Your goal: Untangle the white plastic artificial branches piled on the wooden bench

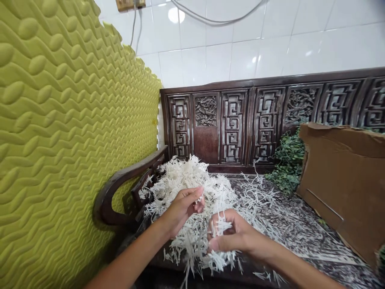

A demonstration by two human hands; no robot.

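Left hand (182, 210): fingers curled in toward the palm, clenched on a small tuft of white shredded strands (192, 224), with the fingertips buried in the fibres. Right hand (231, 237): grip also closed, thumb pressed over the fingers, a bristly tuft of the same strands sticking up from the fist. The two hands are just apart, low over the middle of the pile, and neither touches the other.

Strands lie in a loose, heaped mass on the near left of a carved dark-wood settee (231, 124). The heap spreads from the left armrest (120, 188) toward the middle of the seat, and thin stray pieces scatter right across the mottled stone seat panel (300, 228). Far side of the heap rests against the lattice-carved backrest.

Right end of the seat: a torn cardboard sheet (339, 180) stands tilted, leaning on the backrest, with a clump of green leafy sprigs (288, 164) just behind its left edge.

Left: yellow-green embossed foam panel (60, 120) covers the wall beside the armrest. Above the backrest, white glazed wall tiles (228, 44), with grey cables (216, 18) running across them.
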